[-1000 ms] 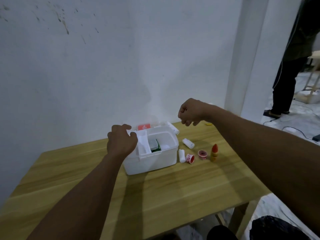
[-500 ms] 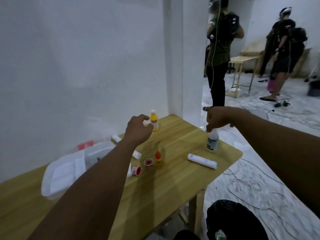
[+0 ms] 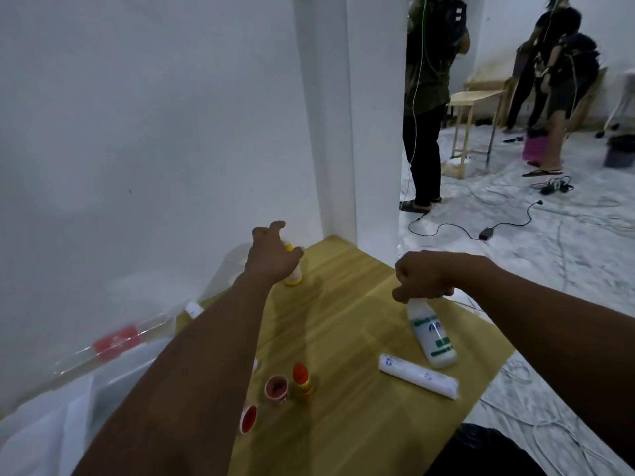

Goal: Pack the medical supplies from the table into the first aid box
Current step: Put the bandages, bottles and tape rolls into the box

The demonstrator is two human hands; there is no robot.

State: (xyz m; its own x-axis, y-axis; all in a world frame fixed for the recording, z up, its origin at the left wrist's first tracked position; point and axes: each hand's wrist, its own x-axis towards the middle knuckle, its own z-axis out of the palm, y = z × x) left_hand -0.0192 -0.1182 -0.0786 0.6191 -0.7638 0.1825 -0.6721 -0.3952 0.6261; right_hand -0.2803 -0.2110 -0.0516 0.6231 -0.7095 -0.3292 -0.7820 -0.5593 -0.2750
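Since the last frame both hands have closed in on bottles: my left hand (image 3: pixel 275 257) now sits over the yellow bottle (image 3: pixel 293 274) at the far side of the table (image 3: pixel 347 304), fingers curled round its top, though I cannot tell how firm the grip is; my right hand (image 3: pixel 424 280) has closed on the neck of the white bottle (image 3: pixel 433 334) and tilted it, its base near the table's right edge. Item: white roll (image 3: pixel 418 376), lying flat just beside the white bottle's base, apart from both hands. Item: small orange-capped bottle (image 3: pixel 301 381), upright, mid-table. Item: red-rimmed tape roll (image 3: pixel 276 389), just left of it. Item: second red-rimmed roll (image 3: pixel 248 419), on edge, partly hidden by my left forearm. Item: first aid box (image 3: pixel 44 424), white, lower left, its clear lid (image 3: pixel 117 341) with a red label tipped back against the wall; contents blurred, not readable. Item: white tube (image 3: pixel 194 309) by the lid's far end, partly hidden. Background: two standing people (image 3: pixel 426 97) on the floor beyond, with cables and a wooden stool.
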